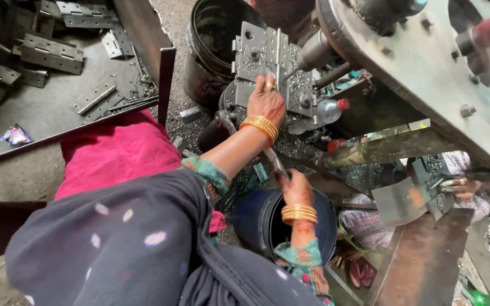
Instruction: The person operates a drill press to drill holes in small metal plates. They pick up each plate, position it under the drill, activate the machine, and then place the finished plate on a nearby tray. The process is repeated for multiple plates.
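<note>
Reaching forward, my left hand (266, 101) presses its fingers flat against a grey metal hinge plate (262, 54) that sits upright on the machine fixture (307, 99); the fingers lie spread over the plate rather than closed around it, and gold bangles circle that wrist. Metal shavings lie thick around the fixture's base. My right hand (295, 190) is lower and nearer to me, just above the mouth of a dark blue bucket (250, 218); its fingers are curled shut on a thin metal tool (273, 161) whose shaft slants up toward my left forearm. A black bucket (214, 51) stands just behind the fixture on the left. A small plastic bottle with a red cap (330, 109) lies just right of the fixture. To my left, a steel tray (41, 113) holds loose hinges (52, 54). A pink cloth (114, 153) lies between that tray and my arm. At the right edge, another person's hand (466, 186) rests by a pile of small metal parts.
</note>
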